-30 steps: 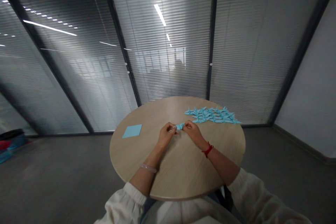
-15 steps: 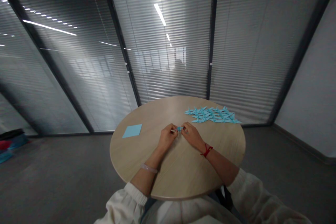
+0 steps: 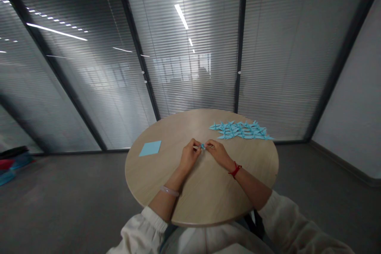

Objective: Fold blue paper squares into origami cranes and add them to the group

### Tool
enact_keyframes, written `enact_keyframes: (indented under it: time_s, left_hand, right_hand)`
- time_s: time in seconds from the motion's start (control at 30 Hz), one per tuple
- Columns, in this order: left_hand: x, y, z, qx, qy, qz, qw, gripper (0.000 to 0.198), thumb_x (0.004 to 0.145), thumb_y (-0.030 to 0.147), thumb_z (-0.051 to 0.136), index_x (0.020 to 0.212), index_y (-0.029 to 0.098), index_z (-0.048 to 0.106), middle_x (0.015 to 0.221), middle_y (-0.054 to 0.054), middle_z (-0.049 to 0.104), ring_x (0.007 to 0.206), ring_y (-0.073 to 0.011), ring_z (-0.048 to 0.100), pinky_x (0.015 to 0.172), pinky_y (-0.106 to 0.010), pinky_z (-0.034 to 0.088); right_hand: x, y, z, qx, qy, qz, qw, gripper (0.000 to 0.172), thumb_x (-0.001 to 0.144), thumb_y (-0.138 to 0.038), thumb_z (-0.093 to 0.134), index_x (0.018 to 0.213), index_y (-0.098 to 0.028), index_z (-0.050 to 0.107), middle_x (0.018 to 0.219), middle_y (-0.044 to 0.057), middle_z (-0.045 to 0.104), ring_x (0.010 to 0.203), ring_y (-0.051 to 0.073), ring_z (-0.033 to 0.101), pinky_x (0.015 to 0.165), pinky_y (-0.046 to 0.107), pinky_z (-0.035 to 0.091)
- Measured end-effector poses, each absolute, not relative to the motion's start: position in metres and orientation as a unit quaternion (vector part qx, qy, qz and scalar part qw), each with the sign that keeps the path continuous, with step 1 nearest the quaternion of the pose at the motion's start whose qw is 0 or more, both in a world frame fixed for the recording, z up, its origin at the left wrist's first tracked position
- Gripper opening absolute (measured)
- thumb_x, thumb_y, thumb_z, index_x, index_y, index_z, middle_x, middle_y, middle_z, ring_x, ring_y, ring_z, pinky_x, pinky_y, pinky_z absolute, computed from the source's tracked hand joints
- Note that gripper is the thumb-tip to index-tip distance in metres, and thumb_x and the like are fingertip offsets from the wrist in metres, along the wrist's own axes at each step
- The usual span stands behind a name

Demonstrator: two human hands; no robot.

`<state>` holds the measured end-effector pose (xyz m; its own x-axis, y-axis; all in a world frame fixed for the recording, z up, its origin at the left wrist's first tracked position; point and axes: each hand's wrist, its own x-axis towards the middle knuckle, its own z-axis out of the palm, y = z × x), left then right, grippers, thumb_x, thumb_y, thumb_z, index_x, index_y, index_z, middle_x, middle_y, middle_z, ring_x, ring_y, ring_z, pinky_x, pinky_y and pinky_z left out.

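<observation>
My left hand [image 3: 190,154] and my right hand [image 3: 216,151] meet over the middle of a round wooden table [image 3: 149,182]. Both pinch a small folded piece of light blue paper [image 3: 203,146] between their fingertips, so only a sliver of it shows. A clear bracelet is on my left wrist and a red cord on my right. Several folded blue paper cranes [image 3: 240,130] lie in rows at the table's far right. A flat stack of blue square paper [image 3: 150,148] lies at the left.
Glass walls with closed blinds [image 3: 190,47] stand behind the table. Grey floor surrounds it. Some dark and coloured bags [image 3: 12,158] lie on the floor at the far left.
My hands have drawn closer together, and the blue paper between them now shows smaller than a second ago. Nothing else on the table has moved.
</observation>
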<state>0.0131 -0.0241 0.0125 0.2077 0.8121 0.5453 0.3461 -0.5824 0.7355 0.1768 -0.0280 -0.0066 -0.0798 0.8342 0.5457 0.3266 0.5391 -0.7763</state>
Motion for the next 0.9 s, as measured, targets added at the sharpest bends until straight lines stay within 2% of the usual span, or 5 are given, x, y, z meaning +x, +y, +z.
enact_keyframes:
  time_s: [0.13,0.27,0.43,0.6,0.9]
  left_hand:
    - [0.0142,-0.0188,0.0116,0.651,0.373,0.563,0.346,0.020,0.071,0.026,0.060,0.087,0.019,0.050,0.078,0.001,0.058,0.066,-0.0111,0.056,0.061,-0.023,0.048]
    - [0.0159,-0.0202,0.0124,0.677,0.330,0.532,0.388,0.026,0.070,0.026,0.061,0.095,0.018,0.055,0.086,-0.002,0.058,0.075,-0.0128,0.056,0.062,-0.024,0.050]
    - [0.0153,-0.0207,0.0121,0.706,0.335,0.506,0.365,0.021,0.075,0.033,0.058,0.087,0.016,0.062,0.090,-0.005,0.061,0.075,-0.0141,0.058,0.064,-0.027,0.051]
    - [0.0119,-0.0148,0.0105,0.679,0.362,0.519,0.372,0.029,0.073,0.039,0.063,0.091,0.017,0.059,0.078,0.000,0.059,0.060,-0.0111,0.057,0.056,-0.024,0.049]
    - [0.0094,-0.0168,0.0173,0.685,0.356,0.443,0.456,0.044,0.067,0.055,0.068,0.078,0.013,0.062,0.064,0.000,0.058,0.054,-0.0105,0.052,0.051,-0.023,0.044]
  right_hand:
    - [0.1784,-0.0242,-0.0047,-0.423,-0.628,0.349,0.552,0.022,0.079,-0.039,0.054,0.073,-0.019,0.059,0.066,0.000,0.063,0.062,0.015,0.059,0.060,0.026,0.046]
    - [0.1767,-0.0271,-0.0050,-0.408,-0.620,0.410,0.530,0.019,0.076,-0.038,0.057,0.077,-0.018,0.056,0.061,-0.002,0.060,0.053,0.012,0.056,0.052,0.023,0.043]
    - [0.1757,-0.0297,-0.0081,-0.403,-0.656,0.385,0.509,0.024,0.079,-0.043,0.055,0.077,-0.019,0.058,0.061,-0.003,0.059,0.050,0.010,0.051,0.049,0.021,0.039]
    - [0.1777,-0.0275,-0.0079,-0.394,-0.675,0.345,0.520,0.023,0.081,-0.041,0.054,0.076,-0.019,0.057,0.061,-0.003,0.057,0.050,0.010,0.050,0.049,0.021,0.038]
    - [0.1839,-0.0293,0.0001,-0.388,-0.656,0.352,0.543,0.025,0.080,-0.043,0.056,0.072,-0.019,0.056,0.058,-0.004,0.051,0.050,0.010,0.049,0.050,0.022,0.038]
